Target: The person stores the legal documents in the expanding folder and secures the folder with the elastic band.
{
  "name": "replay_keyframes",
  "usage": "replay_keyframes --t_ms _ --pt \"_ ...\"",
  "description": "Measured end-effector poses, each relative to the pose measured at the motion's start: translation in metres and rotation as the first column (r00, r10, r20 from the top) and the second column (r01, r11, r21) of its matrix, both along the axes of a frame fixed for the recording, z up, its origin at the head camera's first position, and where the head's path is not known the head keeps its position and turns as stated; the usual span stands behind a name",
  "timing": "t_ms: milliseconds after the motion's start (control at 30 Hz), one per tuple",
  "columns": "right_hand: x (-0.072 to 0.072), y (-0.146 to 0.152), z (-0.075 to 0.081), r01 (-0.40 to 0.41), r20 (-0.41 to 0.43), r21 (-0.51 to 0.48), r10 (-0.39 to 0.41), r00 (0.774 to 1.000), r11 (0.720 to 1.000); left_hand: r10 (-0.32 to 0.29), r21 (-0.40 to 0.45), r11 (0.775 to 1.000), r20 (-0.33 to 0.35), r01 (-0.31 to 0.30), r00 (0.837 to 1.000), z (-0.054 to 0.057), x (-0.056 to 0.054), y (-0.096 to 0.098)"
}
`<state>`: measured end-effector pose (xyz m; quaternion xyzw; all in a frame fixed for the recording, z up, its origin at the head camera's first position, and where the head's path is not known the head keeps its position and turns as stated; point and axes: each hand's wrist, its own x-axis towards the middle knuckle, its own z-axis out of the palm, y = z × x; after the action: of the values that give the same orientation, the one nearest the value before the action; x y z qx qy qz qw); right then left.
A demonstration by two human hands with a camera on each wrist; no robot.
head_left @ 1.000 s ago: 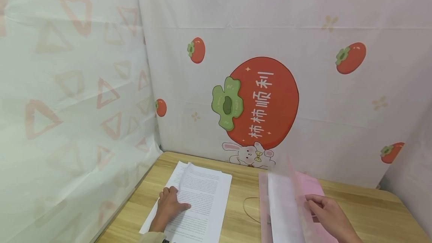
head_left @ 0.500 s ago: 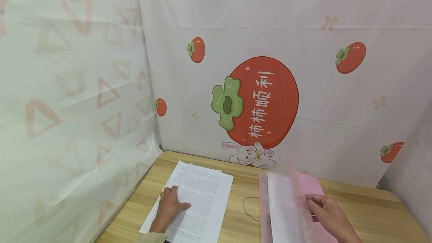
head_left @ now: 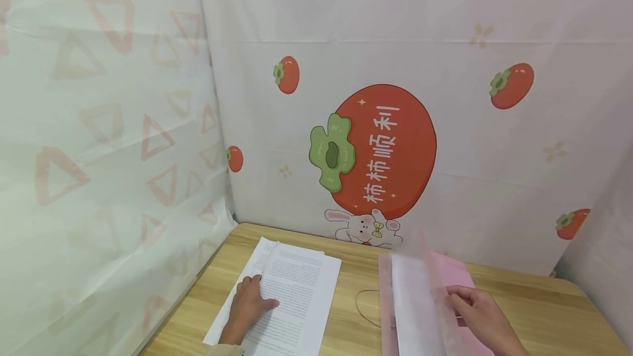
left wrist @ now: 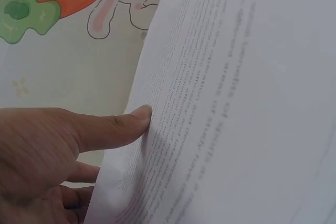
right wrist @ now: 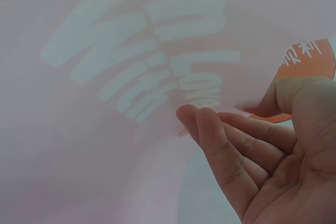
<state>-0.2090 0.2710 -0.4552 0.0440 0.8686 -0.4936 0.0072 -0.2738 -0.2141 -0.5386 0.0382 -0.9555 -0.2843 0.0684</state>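
Observation:
A stack of printed paper sheets (head_left: 296, 301) lies at the left of the table in the head view. My left hand (head_left: 247, 304) is at its left side; in the left wrist view the thumb (left wrist: 121, 129) lies on the printed face and the other fingers are behind the edge, pinching a raised sheet (left wrist: 210, 87). To the right is an opened pink translucent folder (head_left: 452, 268) with white paper (head_left: 412, 301) inside. My right hand (head_left: 482, 312) pinches its raised cover (right wrist: 105, 145), which bears pale lettering; the thumb is partly behind the cover.
A thin cord loop (head_left: 358, 306) lies on the wooden table (head_left: 544, 312) at the folder's left edge. Close behind the table hangs a white cloth (head_left: 475, 125) with persimmon prints, and another patterned cloth (head_left: 109, 153) stands along the left side.

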Motion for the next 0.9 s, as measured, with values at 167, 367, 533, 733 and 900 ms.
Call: replay_keyframes --t_ms 167,367,533,733,900 --pt "0.0005 0.0011 -0.0004 -0.006 -0.005 0.001 0.006 1.000 1.000 0.001 0.020 1.000 -0.010 -0.001 1.000 -0.0014 0.0003 -0.0005" --pt "-0.0004 0.0011 -0.0003 -0.006 -0.005 0.006 0.006 1.000 1.000 0.013 0.031 0.999 -0.018 -0.012 1.000 -0.0019 0.0012 -0.0006" --pt "-0.0004 0.0014 -0.0007 -0.010 -0.002 0.013 0.010 1.000 1.000 0.011 0.033 0.999 -0.010 -0.011 1.000 -0.0004 0.0022 0.0014" --pt "-0.0011 0.0010 -0.0006 -0.004 0.003 0.016 0.004 1.000 1.000 0.017 0.039 0.999 -0.012 -0.016 1.000 0.0007 0.0024 0.0037" --pt "-0.0017 0.0007 -0.0002 -0.008 0.004 0.015 0.008 1.000 1.000 0.016 0.038 0.999 -0.009 -0.016 1.000 0.0008 0.0025 0.0029"
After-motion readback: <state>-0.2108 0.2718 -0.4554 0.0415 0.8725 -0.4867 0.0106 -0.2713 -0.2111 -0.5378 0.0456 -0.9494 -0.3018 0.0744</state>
